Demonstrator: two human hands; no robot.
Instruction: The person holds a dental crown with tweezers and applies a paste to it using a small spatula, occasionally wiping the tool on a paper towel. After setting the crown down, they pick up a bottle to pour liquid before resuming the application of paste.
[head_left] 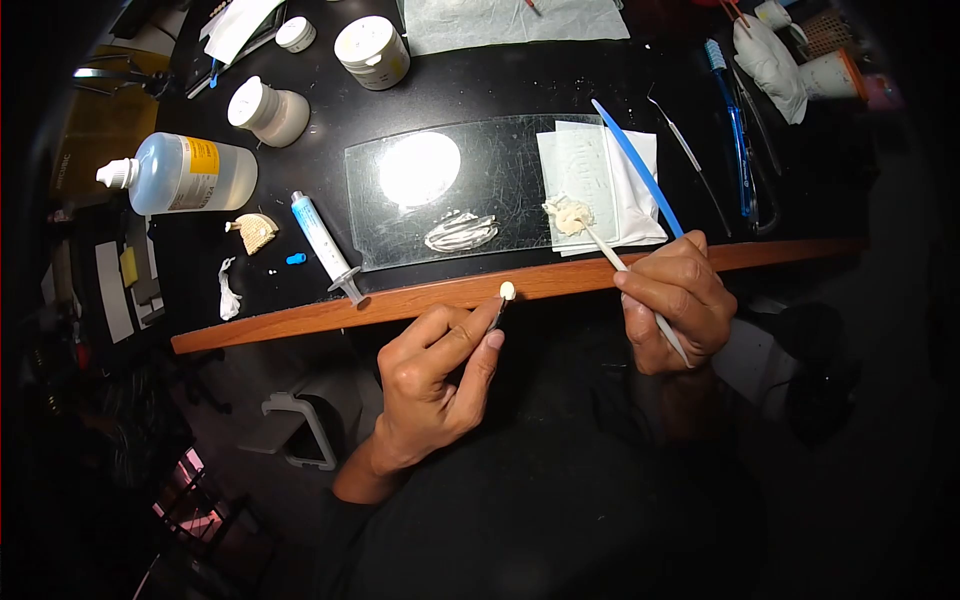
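— What is held by the left hand [430, 375]?
— A thin dark instrument [497, 315] is pinched in its fingertips, and a small white piece [507, 291] is carried at the tip, near the wooden table edge [430, 298].
— And the right hand [685, 300]?
— A white stick [606, 252] is grasped like a pen, its end dipped in cream paste [570, 217] on a paper pad [585, 150].
— Beyond?
— A glass slab [400, 238] is flanked by a syringe [319, 238]; farther off, a lidded jar [373, 58] is seen.

A white-tipped tool [507, 293] is held by the left grip [435, 370]. Near the desk's front edge [430, 293], paste [572, 218] is touched with a stick [606, 256].
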